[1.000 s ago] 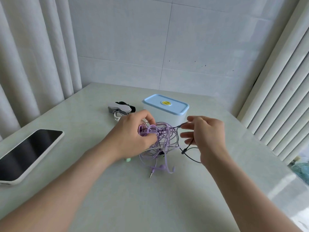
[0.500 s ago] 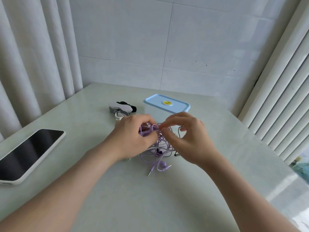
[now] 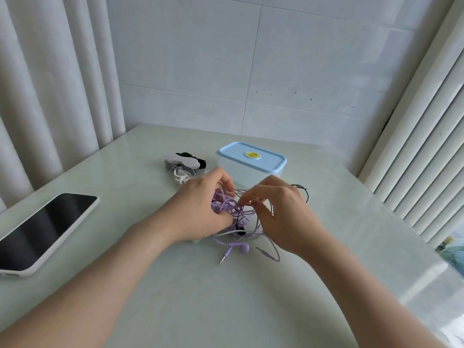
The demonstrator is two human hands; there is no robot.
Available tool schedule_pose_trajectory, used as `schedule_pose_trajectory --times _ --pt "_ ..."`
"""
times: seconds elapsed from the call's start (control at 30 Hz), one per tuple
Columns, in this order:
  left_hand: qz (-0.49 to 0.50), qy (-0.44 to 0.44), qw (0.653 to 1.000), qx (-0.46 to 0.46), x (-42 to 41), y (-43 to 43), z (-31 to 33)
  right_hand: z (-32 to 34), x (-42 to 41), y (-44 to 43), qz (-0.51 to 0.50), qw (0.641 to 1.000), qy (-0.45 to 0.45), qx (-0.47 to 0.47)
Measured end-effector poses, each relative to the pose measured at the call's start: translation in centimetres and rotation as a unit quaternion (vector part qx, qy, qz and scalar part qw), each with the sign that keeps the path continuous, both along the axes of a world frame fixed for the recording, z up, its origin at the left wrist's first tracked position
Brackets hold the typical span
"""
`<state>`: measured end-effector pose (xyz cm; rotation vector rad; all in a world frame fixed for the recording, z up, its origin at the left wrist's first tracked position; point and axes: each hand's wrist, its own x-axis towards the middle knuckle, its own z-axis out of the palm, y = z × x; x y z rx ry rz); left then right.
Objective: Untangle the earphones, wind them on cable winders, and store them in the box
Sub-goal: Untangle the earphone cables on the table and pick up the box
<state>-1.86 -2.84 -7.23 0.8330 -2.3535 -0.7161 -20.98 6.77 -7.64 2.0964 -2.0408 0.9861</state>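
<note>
**Both hands in the earphone tangle**

Head view: the tangled earphones (image 3: 226, 205) lie in the middle of the table (image 3: 226, 297). The left hand (image 3: 200, 207) grips a bunch of the purple cable, with its fingers curled round it. The right hand (image 3: 281, 217), just beside it, pinches one strand between thumb and forefinger at the top of the tangle; which colour this strand has, I cannot tell. The two hands are close together. A purple earbud (image 3: 242, 247) and a jack plug (image 3: 223, 258) lie on the near side. The box (image 3: 251, 172), its blue lid on, stands just behind the hands. The cable winders (image 3: 183, 164) lie left of it. A phone (image 3: 45, 227) lies far left.
</note>
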Motion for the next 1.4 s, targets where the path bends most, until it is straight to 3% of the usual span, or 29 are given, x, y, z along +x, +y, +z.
schedule_pose_trajectory --times 0.2,0.47,0.77,1.03,1.4 --pt "-0.020 -0.001 1.000 0.012 0.1 -0.1 -0.2 -0.3 0.3 0.1 -0.009 0.998 0.018 0.052" --pt "-0.021 0.015 1.000 0.000 0.0 -0.5 -0.6 -0.2 0.0 -0.1 -0.011 0.999 0.012 0.046" --pt "0.074 0.004 0.981 -0.182 0.2 -1.4 -1.0 -0.3 -0.3 0.0 -0.014 0.994 0.065 0.091" --pt "0.097 -0.095 0.979 -0.150 -0.2 -1.4 -1.6 -0.6 -0.3 -0.1 -0.022 0.994 0.024 0.106" --pt "0.069 -0.080 0.994 0.019 -0.6 -0.3 -1.2 -0.2 0.3 0.1 -0.013 0.998 0.006 0.054"
